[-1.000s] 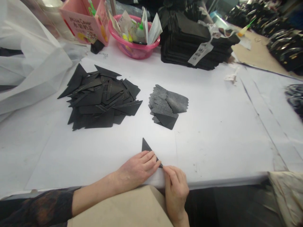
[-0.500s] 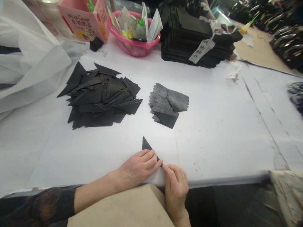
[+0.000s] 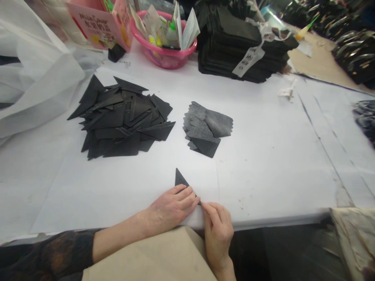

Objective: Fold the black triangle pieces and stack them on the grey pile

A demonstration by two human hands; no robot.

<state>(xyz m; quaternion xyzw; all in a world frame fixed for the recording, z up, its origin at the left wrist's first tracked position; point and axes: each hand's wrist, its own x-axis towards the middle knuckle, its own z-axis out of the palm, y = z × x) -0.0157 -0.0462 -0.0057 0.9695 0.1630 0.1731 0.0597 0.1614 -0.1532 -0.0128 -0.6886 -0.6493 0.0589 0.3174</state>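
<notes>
A black pointed piece (image 3: 181,178), leather-like or fabric, lies near the table's front edge, mostly covered by fingers. My left hand (image 3: 171,205) presses it down with fingers together, gripping it along its slanted edge. At the piece's lower right tip, my right hand (image 3: 218,226) pinches the corner between thumb and forefinger. Beyond my hands lies a small overlapping stack of grey, fuzzy-backed pieces (image 3: 202,121), with a black one turned over at its near side. To the left is a large loose heap of black pieces (image 3: 123,121).
A pink basin (image 3: 168,58) with bottles and papers stands at the back, beside a pink box (image 3: 101,29). Right of it rises a tall stack of black pieces (image 3: 228,50) with a white tag. White sheeting (image 3: 41,78) drapes over the left side.
The view has shifted very slightly. Both hands stay at the black piece, with hardly any visible movement.
</notes>
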